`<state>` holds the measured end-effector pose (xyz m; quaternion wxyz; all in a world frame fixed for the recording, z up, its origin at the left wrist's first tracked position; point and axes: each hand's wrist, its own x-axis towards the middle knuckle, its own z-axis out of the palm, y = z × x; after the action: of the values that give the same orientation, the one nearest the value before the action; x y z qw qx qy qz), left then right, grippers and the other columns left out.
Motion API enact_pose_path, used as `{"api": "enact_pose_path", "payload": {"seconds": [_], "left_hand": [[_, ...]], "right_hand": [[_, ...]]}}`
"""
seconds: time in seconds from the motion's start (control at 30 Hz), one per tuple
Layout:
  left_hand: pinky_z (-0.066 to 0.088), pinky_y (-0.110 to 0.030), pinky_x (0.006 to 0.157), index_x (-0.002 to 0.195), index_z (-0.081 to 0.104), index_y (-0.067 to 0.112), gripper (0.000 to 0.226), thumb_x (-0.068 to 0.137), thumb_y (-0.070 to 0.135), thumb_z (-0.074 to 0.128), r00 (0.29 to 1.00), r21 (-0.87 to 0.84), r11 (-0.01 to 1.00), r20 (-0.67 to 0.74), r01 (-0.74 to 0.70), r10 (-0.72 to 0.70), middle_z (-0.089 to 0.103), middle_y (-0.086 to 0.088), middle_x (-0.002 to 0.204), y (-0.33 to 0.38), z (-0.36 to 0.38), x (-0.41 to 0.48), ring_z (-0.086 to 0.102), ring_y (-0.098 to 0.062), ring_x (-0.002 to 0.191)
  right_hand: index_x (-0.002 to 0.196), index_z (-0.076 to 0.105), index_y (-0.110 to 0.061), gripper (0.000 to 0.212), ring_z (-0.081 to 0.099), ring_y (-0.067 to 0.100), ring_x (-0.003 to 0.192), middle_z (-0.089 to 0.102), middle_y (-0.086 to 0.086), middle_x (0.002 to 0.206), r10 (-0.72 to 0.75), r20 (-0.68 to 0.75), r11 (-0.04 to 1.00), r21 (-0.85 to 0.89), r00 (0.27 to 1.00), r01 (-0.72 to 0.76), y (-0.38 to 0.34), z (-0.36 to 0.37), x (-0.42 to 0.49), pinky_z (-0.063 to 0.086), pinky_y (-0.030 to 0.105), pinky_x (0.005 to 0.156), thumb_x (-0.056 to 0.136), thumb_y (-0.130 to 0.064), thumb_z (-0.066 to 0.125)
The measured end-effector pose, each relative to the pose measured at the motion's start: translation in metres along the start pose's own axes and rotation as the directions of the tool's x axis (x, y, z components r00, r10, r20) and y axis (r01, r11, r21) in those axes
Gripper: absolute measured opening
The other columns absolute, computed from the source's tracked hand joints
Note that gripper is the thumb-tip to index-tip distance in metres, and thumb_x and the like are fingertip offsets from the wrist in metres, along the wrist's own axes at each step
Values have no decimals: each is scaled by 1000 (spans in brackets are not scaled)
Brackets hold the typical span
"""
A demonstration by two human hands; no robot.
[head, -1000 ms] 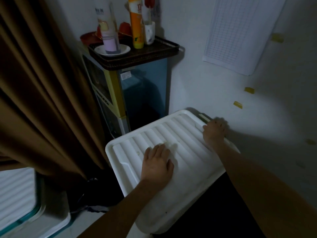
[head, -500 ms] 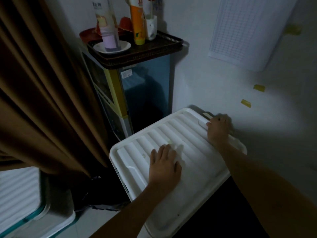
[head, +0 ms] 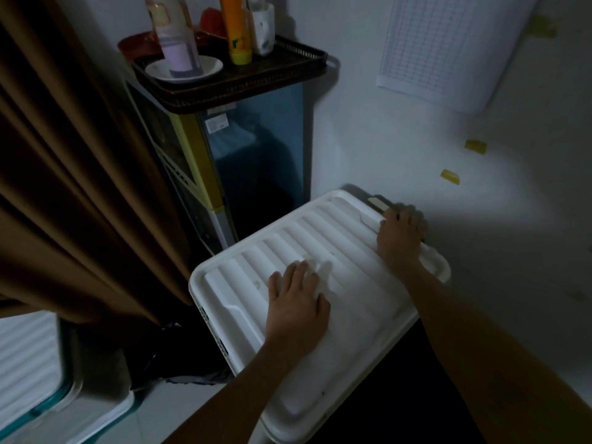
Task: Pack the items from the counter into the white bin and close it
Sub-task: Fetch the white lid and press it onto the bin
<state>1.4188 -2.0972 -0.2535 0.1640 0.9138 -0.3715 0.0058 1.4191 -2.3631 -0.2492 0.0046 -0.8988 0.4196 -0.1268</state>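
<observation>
The fingers [head: 301, 274] of the left hand [head: 296, 312] are lying straight and close together, flat against the ribbed top of the white lid [head: 352, 299], with the thumb sitting out to the side and the palm pressing down near the lid's middle. The fingers [head: 404, 213] of the right hand [head: 398, 235] are curling over the lid's far edge, just beside a pale latch tab [head: 378, 202], and gripping that rim; their tips are sitting in shadow against the wall. Both bare forearms are reaching in from the lower right.

The lid is lying across the top of the white bin [head: 214, 331], covering it, so nothing inside is showing. The bin is standing on the floor in a dim corner, its far side near the pale wall and its left corner near a blue-and-yellow cabinet [head: 256, 161].

A dark woven tray [head: 243, 88] is sitting on the cabinet, holding an orange bottle [head: 235, 30] and a lilac bottle [head: 182, 56] that is standing in a white saucer [head: 205, 67]. A brown curtain [head: 80, 187] is hanging at the left, and 1 gridded sheet [head: 442, 46] is hanging on the wall. A second ribbed white container [head: 28, 373] with teal trim is showing at the lower left.
</observation>
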Motion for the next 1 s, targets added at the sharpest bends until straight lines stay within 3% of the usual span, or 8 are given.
{"api": "enact_pose_path", "payload": {"seconds": [0.37,0.6,0.83,1.0], "left_hand": [[4,-46,121,135,42,26,52,90,48,29,999,-36,999,-17,-28,28,30,2,153,-3,0,-3,14,-16,146],[8,-43,121,136,47,25,50,90,42,36,981,-76,978,-3,-192,193,34,2,153,-16,-6,-1,19,-13,145],[17,-44,118,130,55,21,42,91,34,48,933,-170,918,-24,-358,359,42,2,148,-17,-11,-3,32,-13,139],[20,-42,117,129,55,23,40,91,35,48,886,-192,870,9,-454,464,44,4,146,-17,-10,-1,37,-13,135]], "right_hand": [[130,47,-3,37,39,40,128,43,25,137,38,90,999,-31,995,-35,9,-13,-11,37,51,105,95,-16,49],[126,48,-2,30,44,39,122,46,24,134,180,56,984,-4,982,-180,28,-25,-47,37,47,101,99,-13,42],[124,48,-5,32,45,35,120,48,18,129,360,111,932,-76,926,-353,52,-42,-89,44,47,92,97,-23,49],[126,47,-3,33,43,36,122,47,19,131,465,100,885,-88,880,-458,68,-52,-123,43,47,94,97,-18,46]]}}
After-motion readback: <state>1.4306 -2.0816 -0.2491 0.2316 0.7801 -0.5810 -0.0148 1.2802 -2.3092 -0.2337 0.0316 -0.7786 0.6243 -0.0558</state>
